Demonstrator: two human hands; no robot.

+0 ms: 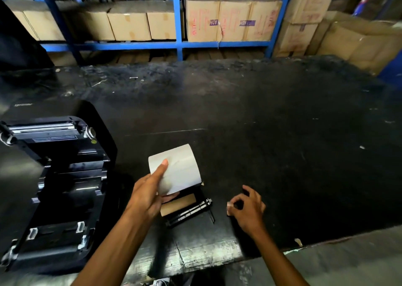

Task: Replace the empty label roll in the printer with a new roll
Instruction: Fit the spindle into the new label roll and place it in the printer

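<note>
My left hand (148,195) grips a new white label roll (180,168), held just above the black table (282,155) with the thumb across its curved face. Under the roll lie a brown empty cardboard core (179,203) and a black spindle bar (189,211). My right hand (248,209) hovers to the right of them, pinching a small pale scrap (229,207) between thumb and forefinger. The black label printer (54,187) stands at the left with its lid swung open and its roll bay showing no roll.
A blue metal shelf (178,44) with cardboard boxes (232,22) runs behind the table. More stacked boxes (359,42) stand at the back right. The table's front edge (315,244) runs diagonally near my right forearm. Someone's dark clothing (15,44) shows at far left.
</note>
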